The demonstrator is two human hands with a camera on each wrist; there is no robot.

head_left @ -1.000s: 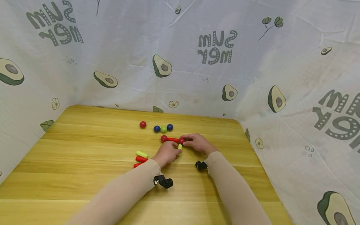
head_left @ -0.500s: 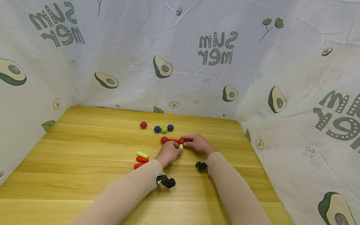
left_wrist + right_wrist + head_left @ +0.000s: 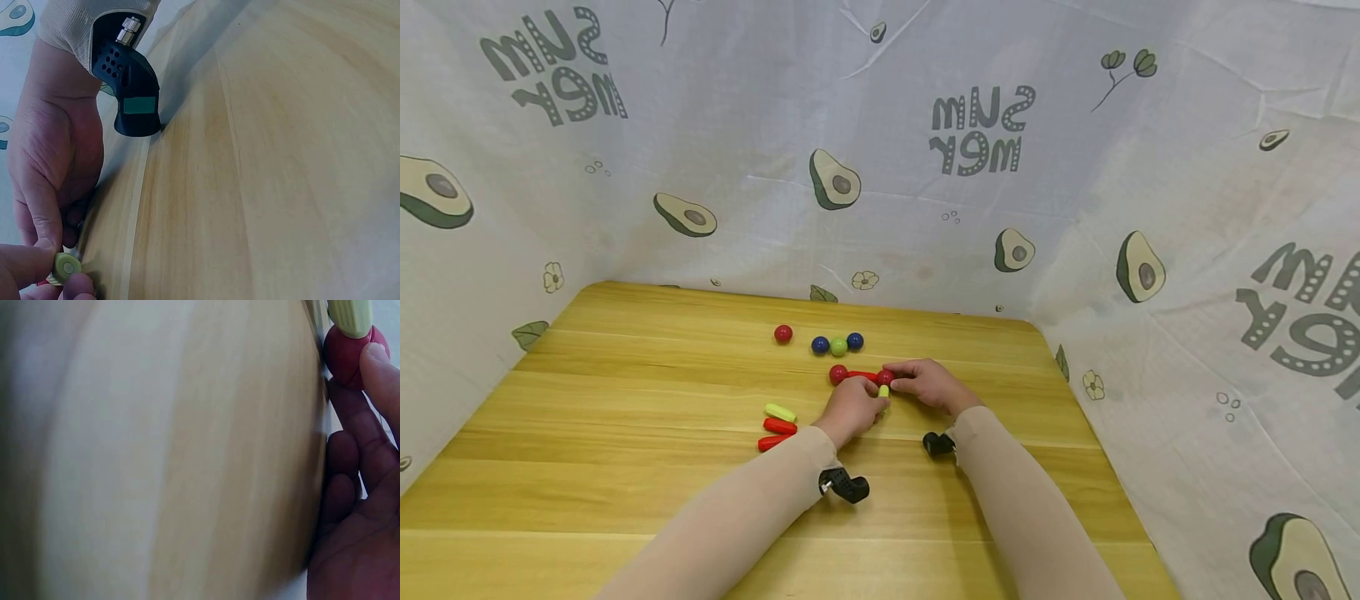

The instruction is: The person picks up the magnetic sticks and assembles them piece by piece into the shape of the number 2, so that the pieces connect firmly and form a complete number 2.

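My left hand (image 3: 850,410) pinches a short yellow-green rod (image 3: 883,391) whose far end meets a red ball (image 3: 886,378). My right hand (image 3: 928,385) holds that ball between thumb and fingers. A red rod (image 3: 861,375) runs from this ball to a second red ball (image 3: 838,374), partly behind the left fingers. In the right wrist view, the ribbed yellow-green rod (image 3: 351,315) sits against the red ball (image 3: 344,357), with the thumb on the ball's side. The left wrist view shows a round silver disc in the rod's near end (image 3: 67,267).
Behind the hands lie a loose red ball (image 3: 783,334) and a row of a blue ball (image 3: 820,345), a green ball (image 3: 838,347) and another blue ball (image 3: 854,341). Left of the left hand are a yellow-green rod (image 3: 780,412) and two red rods (image 3: 779,426). Printed cloth surrounds the wooden table (image 3: 625,467).
My left hand and forearm have shifted slightly right with the yellow-green rod, bringing it under the red ball. The right hand keeps its hold on the ball, nearly still.
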